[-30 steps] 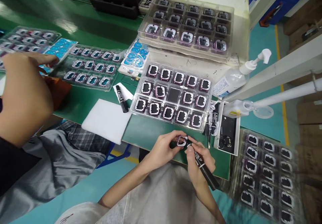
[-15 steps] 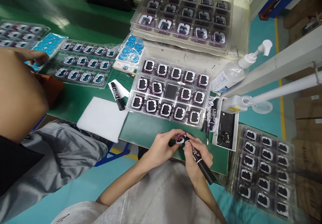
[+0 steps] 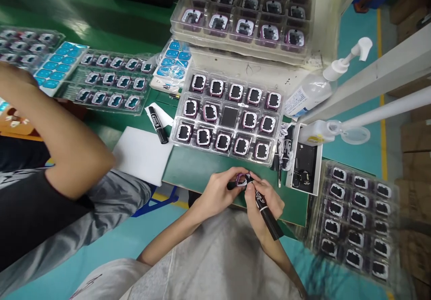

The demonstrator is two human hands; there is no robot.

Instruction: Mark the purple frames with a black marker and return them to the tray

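Bench, green (image 3: pixel 188 165), carrying clear tray (image 3: pixel 230 117) of frames. Left hand (image 3: pixel 217 193) pinching purple-and-white frame (image 3: pixel 238 177) over near edge; right hand (image 3: pixel 265 196) gripping black marker (image 3: pixel 269 220), tip at frame. Turquoise floor (image 3: pixel 151 241); cardboard boxes (image 3: pixel 415 167), right.

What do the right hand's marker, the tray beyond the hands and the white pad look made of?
Marker: probably hard plastic, its black barrel smooth with white print. Tray: likely thin moulded plastic, glossy, see-through, glinting along its ridges. White pad: perhaps foam, soft-looking and matt; cloth is possible too.
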